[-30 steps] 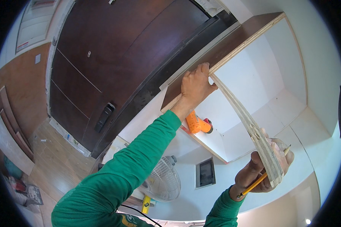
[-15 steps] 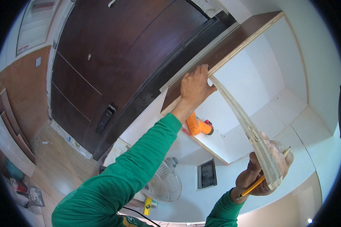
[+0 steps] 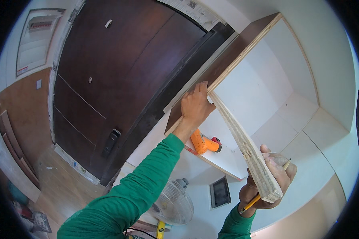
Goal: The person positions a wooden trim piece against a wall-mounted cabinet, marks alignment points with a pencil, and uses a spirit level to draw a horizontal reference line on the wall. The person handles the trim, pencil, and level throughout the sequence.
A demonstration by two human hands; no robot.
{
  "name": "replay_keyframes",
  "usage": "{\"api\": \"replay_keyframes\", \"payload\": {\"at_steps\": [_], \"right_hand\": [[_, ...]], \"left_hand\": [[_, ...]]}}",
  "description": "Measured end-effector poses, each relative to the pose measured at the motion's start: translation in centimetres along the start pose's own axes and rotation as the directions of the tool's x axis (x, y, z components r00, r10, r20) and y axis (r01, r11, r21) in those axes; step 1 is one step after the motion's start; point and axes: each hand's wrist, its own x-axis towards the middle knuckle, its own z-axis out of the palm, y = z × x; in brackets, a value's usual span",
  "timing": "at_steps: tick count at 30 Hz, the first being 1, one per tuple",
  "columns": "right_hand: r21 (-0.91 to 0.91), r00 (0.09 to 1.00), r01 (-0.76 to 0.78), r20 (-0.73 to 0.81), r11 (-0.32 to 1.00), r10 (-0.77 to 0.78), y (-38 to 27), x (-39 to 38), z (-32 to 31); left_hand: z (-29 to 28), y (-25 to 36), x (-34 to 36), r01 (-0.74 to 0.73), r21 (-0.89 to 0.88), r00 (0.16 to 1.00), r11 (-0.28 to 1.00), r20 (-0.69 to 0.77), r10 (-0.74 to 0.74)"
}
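A long pale plywood strip [image 3: 243,143] runs from the front edge of a white overhead cabinet [image 3: 263,79] down toward me. My left hand [image 3: 195,106] is raised in a green sleeve and presses the strip's far end against the cabinet's plywood edge. My right hand [image 3: 269,184] grips the near end of the strip and also holds a yellow pencil [image 3: 253,202] between its fingers.
An orange power drill [image 3: 204,143] lies on the cabinet's bottom shelf. A dark brown door [image 3: 119,83] with a handle fills the left. A white standing fan [image 3: 173,201] is below. Wooden floor and boards lie at the lower left.
The strip's near end and my right hand have swung slightly downward and left. My left hand stays pressed at the cabinet edge.
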Motion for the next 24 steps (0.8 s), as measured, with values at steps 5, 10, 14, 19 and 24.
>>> {"api": "replay_keyframes", "payload": {"at_steps": [5, 10, 14, 19, 24], "right_hand": [[-0.007, 1.0, 0.011, -0.009, 1.0, -0.011, -0.19, 0.15, 0.18], [0.017, 0.999, 0.009, -0.032, 1.0, -0.008, -0.24, 0.09, 0.39], [0.036, 0.999, 0.027, -0.021, 0.999, -0.026, -0.27, 0.14, 0.56], [0.014, 1.0, 0.018, -0.017, 1.0, -0.018, -0.17, -0.19, 0.25], [0.04, 1.0, 0.019, -0.012, 0.999, -0.018, -0.04, 0.01, 0.5]], "left_hand": [[0.34, -0.39, 0.13, -0.017, 0.006, 0.999, 1.0, -0.029, 0.018], [0.12, -0.04, 0.03, 0.001, -0.031, 1.0, 1.0, -0.009, -0.002], [-0.11, -0.2, 0.16, -0.014, -0.022, 1.0, 1.0, -0.021, 0.014], [0.12, -0.08, 0.09, -0.03, -0.013, 0.999, 0.999, -0.018, 0.03], [0.04, -0.34, 0.15, -0.023, -0.017, 0.999, 1.0, -0.028, 0.022]]}}
